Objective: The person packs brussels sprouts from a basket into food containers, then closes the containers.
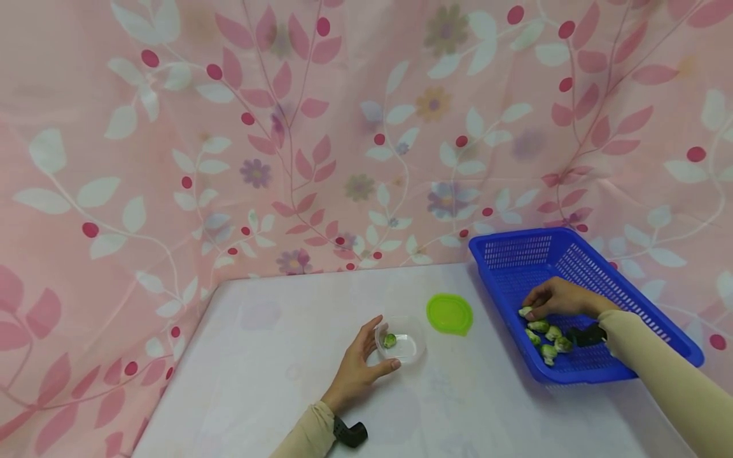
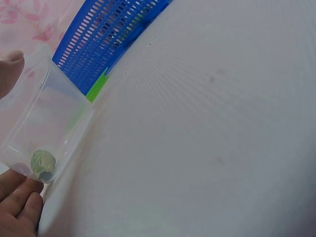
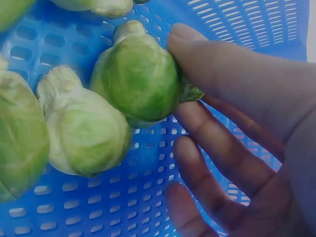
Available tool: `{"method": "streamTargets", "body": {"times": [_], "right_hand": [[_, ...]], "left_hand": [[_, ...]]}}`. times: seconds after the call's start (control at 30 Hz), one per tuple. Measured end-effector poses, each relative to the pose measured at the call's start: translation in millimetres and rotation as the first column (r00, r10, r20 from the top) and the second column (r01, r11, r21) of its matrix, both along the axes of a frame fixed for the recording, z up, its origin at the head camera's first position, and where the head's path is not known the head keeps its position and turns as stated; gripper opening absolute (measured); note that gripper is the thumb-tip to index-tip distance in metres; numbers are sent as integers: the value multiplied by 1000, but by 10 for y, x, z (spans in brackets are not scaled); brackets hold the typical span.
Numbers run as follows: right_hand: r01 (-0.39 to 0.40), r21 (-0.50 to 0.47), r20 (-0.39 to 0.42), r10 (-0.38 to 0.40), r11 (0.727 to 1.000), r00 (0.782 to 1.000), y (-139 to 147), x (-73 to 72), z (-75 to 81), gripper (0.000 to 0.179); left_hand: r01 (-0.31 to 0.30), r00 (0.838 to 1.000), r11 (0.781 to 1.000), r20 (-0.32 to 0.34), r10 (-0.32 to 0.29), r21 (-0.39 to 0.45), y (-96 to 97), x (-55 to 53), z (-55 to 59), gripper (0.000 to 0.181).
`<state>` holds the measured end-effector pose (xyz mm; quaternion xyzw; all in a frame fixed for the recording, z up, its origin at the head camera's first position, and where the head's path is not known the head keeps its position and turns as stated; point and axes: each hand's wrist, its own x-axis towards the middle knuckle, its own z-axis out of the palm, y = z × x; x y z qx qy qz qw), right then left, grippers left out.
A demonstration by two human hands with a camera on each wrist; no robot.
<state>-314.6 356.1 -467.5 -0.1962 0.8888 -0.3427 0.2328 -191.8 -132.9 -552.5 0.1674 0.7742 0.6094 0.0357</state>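
Note:
My left hand holds a small clear plastic container on the table, thumb on the near side and fingers round the left. Inside the container lies one Brussels sprout, also visible through its wall in the left wrist view. At the right, my right hand reaches into a blue basket. Thumb and index finger pinch a green Brussels sprout at its side in the right wrist view; the other fingers are loosely bent. Several more Brussels sprouts lie beside it on the basket floor.
A bright green lid lies flat between the container and the basket. The white tabletop ends at a pink floral curtain behind. Black wrist devices sit on both wrists; the right one is inside the basket.

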Motion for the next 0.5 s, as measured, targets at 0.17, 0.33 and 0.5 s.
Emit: {"method": "streamTargets", "body": {"times": [0.17,0.33,0.5], "right_hand": [[33,34,-81,-30,999,996,9,-3,19,37],[92,51,-147,-84,994,986,-6,14,62,40],[151,42,-205,-139,988,969,-33,38,114,43]], "left_hand": [[-2,1000,1000,1,2,-4,0,10,2,96],[-2,1000,1000,-1,2,-11,2,19,17,96],[0,1000,1000,-4,0,-9,5,24,18,95]]}}
